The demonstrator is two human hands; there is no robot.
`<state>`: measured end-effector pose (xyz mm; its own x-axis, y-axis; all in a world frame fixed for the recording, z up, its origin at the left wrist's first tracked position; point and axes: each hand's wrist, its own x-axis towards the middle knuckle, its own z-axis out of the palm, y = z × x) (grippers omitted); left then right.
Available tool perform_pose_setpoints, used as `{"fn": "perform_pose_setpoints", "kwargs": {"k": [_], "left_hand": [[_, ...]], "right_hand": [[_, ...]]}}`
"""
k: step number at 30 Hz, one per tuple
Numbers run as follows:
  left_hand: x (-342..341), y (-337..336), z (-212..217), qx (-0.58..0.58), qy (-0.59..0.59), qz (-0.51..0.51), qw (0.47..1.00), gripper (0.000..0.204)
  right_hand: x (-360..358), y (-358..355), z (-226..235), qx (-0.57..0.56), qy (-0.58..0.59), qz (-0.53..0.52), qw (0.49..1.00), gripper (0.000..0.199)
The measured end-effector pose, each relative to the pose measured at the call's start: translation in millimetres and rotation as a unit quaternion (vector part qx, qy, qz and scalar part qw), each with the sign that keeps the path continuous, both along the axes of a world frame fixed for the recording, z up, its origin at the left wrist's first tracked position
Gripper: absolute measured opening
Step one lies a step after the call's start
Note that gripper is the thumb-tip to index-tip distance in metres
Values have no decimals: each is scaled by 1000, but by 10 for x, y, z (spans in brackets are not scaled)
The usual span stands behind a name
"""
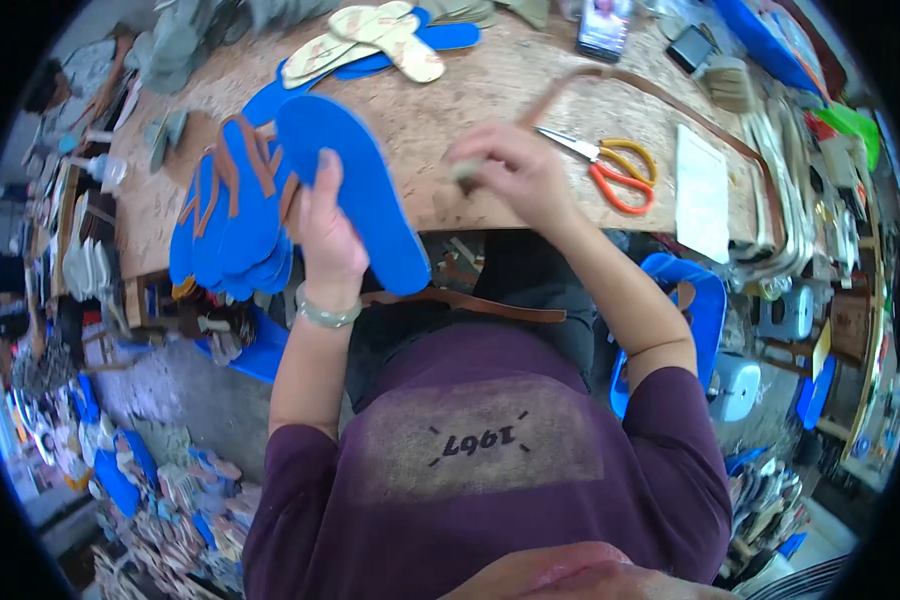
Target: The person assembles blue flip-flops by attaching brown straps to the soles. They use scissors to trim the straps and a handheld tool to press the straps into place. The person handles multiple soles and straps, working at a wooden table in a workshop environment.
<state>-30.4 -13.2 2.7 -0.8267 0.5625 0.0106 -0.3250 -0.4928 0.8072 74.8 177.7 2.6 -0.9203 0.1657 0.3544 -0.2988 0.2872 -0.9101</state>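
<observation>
Upright in my left hand [332, 240] is a blue shoe sole [365, 180]; the thumb lies across its face and the fingers are hidden behind it. My right hand [518, 170] hovers over the table to the right of the sole, apart from it. Its fingertips are drawn together around a small greyish-green bit, too blurred to name. Scissors [620, 175] with orange and yellow handles lie just right of that hand, blades partly behind it. Left of the sole sits a pile of blue soles [250, 235] with brown straps [238, 165].
A long brown strip [660, 85] curves over the wooden table [440, 110]. Cream insoles [365, 45], a phone [604, 30] and a small dark box [690, 47] lie at the back. A white sheet [701, 195] is at right. Another brown strip [490, 303] crosses my lap.
</observation>
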Motion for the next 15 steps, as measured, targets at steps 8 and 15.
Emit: {"fn": "perform_pose_setpoints", "kwargs": {"k": [8, 15], "left_hand": [[51, 208, 25, 88, 19, -11, 996, 21], [109, 305, -7, 94, 19, 16, 995, 17]], "right_hand": [[-175, -265, 128, -307, -9, -44, 951, 20], [-217, -257, 69, -312, -21, -90, 946, 16]]}}
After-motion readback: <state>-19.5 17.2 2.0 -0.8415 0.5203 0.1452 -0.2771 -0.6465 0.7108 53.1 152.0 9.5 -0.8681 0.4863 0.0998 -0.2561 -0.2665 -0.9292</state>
